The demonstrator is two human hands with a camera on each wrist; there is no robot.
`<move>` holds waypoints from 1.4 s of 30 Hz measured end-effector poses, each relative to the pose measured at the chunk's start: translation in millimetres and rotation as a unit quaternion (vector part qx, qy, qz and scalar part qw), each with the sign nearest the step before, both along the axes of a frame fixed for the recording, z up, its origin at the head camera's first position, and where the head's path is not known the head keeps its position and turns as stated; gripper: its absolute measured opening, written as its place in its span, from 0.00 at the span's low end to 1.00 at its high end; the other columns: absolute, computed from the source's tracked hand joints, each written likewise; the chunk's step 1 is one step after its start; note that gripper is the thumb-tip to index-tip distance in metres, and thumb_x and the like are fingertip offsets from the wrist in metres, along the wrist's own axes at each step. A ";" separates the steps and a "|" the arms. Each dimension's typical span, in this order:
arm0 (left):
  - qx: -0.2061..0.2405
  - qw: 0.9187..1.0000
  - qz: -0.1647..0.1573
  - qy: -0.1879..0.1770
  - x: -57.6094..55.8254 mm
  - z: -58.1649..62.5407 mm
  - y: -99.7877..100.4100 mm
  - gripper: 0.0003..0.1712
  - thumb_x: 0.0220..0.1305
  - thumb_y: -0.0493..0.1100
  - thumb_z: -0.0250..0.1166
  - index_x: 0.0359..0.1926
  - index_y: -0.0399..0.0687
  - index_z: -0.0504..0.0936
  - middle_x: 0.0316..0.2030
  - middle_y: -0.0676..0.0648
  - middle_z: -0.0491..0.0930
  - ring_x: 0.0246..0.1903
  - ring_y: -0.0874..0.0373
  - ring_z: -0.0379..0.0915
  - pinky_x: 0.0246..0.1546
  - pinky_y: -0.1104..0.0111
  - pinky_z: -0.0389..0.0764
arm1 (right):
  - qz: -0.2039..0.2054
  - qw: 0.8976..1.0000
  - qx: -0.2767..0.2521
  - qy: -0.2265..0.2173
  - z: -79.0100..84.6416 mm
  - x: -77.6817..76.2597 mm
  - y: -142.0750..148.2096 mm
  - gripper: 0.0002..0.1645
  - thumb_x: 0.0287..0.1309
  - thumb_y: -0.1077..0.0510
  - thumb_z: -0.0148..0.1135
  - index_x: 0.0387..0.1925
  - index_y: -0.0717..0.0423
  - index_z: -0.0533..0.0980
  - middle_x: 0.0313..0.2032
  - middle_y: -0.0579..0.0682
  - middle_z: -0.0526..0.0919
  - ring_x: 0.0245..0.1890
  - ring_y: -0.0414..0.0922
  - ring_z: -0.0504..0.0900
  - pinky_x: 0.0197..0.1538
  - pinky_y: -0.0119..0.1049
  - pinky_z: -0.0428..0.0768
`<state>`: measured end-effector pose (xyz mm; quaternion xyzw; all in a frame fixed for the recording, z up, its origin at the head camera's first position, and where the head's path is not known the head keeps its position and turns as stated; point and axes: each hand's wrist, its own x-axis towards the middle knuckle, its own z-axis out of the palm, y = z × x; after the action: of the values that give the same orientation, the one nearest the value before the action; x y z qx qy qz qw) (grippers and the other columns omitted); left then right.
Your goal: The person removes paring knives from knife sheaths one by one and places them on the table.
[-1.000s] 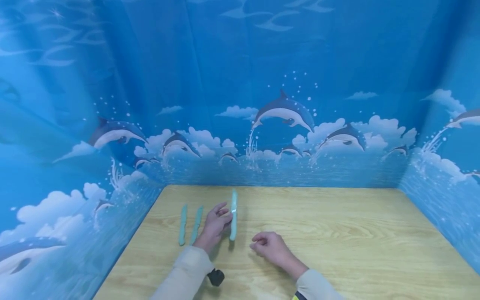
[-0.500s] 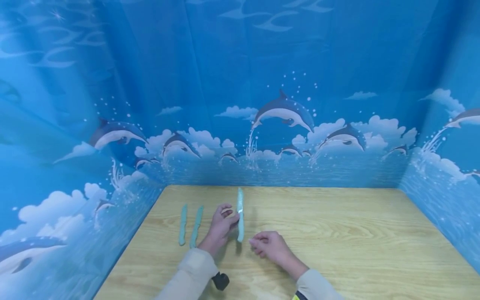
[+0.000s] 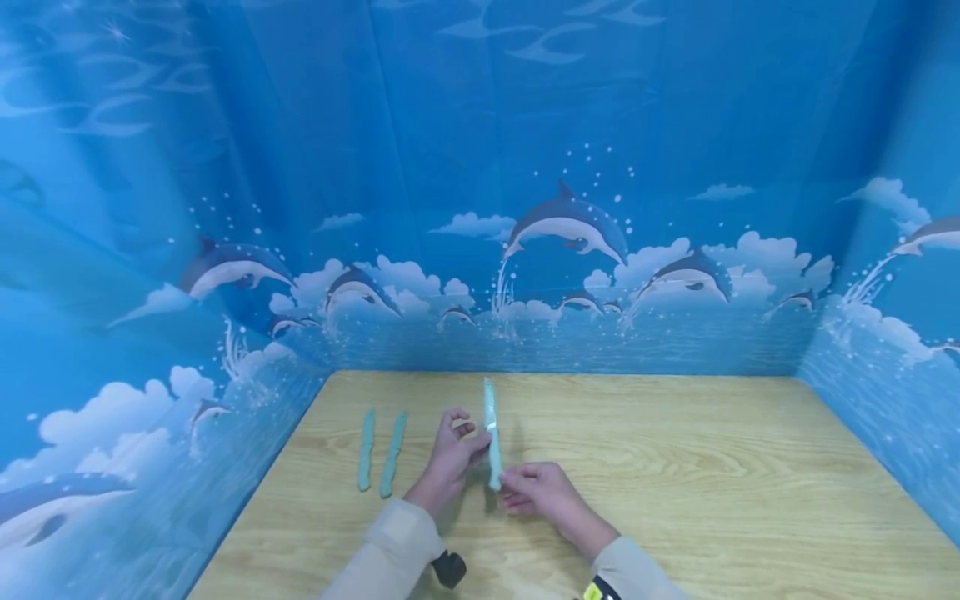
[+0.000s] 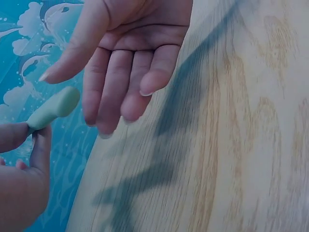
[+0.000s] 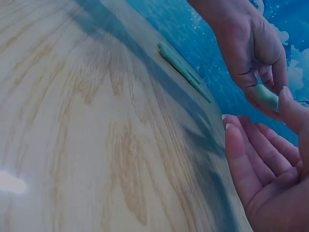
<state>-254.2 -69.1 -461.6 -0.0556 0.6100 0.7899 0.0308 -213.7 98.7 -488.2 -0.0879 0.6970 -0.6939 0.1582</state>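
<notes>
A mint-green knife (image 3: 493, 454) stands nearly upright above the table, blade tip away from me. My left hand (image 3: 450, 458) pinches it near the middle, between thumb and finger. Close to the handle's end is my right hand (image 3: 546, 492), its thumb beside the butt. In the left wrist view the knife's rounded handle end (image 4: 60, 106) is apart from the right hand (image 4: 140, 53), whose fingers are loosely extended. The right wrist view shows the right hand (image 5: 270, 179) with its palm exposed, below the handle (image 5: 266, 98); the blade is mostly hidden there.
Two more mint-green knives, a left one (image 3: 365, 450) and a right one (image 3: 393, 454), lie side by side on the wooden table (image 3: 712, 475) left of my hands. A blue dolphin-print curtain (image 3: 480, 208) encloses the table's back and sides.
My left hand has carried the knife to the right, toward the right hand, and the knife has tilted slightly. The right hand has barely moved. The two lying knives are unmoved.
</notes>
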 end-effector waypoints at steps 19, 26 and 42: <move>-0.023 0.998 -0.051 0.017 5.8 2.0 5.6 0.41 0.59 0.25 0.61 0.70 0.44 0.56 0.61 0.31 0.61 0.39 0.54 0.78 0.49 0.64 0.83 | 0.005 0.999 -0.039 -0.034 1.8 0.8 3.9 0.22 0.61 0.61 0.63 0.52 0.74 0.73 0.37 0.63 0.85 0.34 0.48 0.87 0.42 0.41 0.87; -0.028 0.997 -0.061 0.023 6.9 2.6 6.9 0.44 0.60 0.25 0.61 0.73 0.46 0.53 0.60 0.32 0.65 0.40 0.55 0.80 0.50 0.63 0.83 | 0.003 0.998 -0.047 -0.038 1.9 2.1 5.6 0.23 0.61 0.63 0.62 0.53 0.76 0.72 0.39 0.63 0.85 0.35 0.49 0.87 0.44 0.41 0.86; -0.017 0.996 -0.089 -0.004 3.1 1.1 7.3 0.35 0.72 0.50 0.55 0.72 0.40 0.55 0.60 0.31 0.70 0.58 0.40 0.72 0.58 0.59 0.78 | 0.001 0.998 -0.059 -0.038 -4.1 2.4 8.7 0.21 0.61 0.64 0.62 0.52 0.75 0.73 0.38 0.61 0.85 0.36 0.49 0.87 0.43 0.39 0.86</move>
<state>-251.1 -61.9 -460.5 -0.0046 0.6257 0.7733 0.1020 -211.3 107.4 -492.2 -0.0713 0.6486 -0.7362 0.1797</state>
